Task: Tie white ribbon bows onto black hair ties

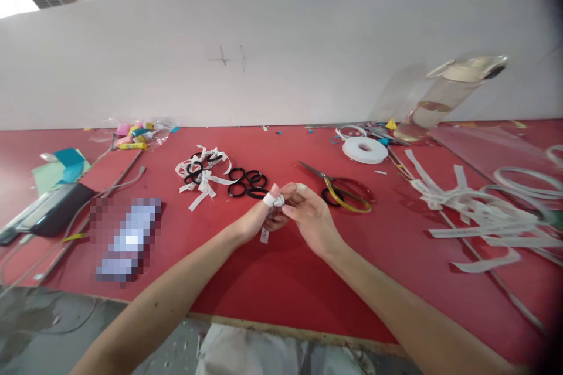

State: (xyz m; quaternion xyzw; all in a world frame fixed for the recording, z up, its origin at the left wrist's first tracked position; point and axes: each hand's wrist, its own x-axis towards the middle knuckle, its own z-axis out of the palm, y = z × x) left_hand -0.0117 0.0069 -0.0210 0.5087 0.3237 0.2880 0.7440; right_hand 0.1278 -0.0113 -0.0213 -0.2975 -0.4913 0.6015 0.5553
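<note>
My left hand [255,218] and my right hand [311,217] meet over the middle of the red table. Between their closed fingertips is a bunched white ribbon [278,200], and its printed tail [264,235] hangs below the left fingers. White tape [270,198] wraps my left thumb. Just beyond the hands lie several black hair ties [237,189]. To their left sits a pile of black hair ties with white ribbon bows [204,173]. Scissors with yellowish handles [347,190] lie right of my right hand, over another black hair tie [331,197]. My fingers hide part of the ribbon.
On the right are loose white ribbon strips [475,211], a ribbon roll [365,150] and a tilted-looking water bottle [444,96]. A phone [129,240], cables and a dark case [61,208] lie left. A white partition [281,58] stands behind the table [290,299].
</note>
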